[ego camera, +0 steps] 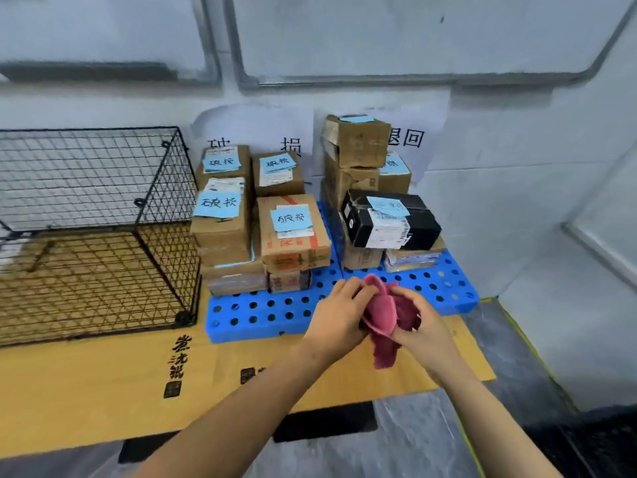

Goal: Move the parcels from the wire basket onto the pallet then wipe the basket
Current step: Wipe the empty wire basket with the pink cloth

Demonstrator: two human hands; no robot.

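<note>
both hands, left hand [336, 317] and right hand [422, 322], have fingers curled round a bunched pink cloth [384, 326] above the front edge of the blue pallet [262, 315]. parcels [293, 232] stand stacked on the pallet; the wire basket [103, 236], to the left, holds none. the wiping step appears in hand; next the cloth must travel left to the basket's wires.
</note>
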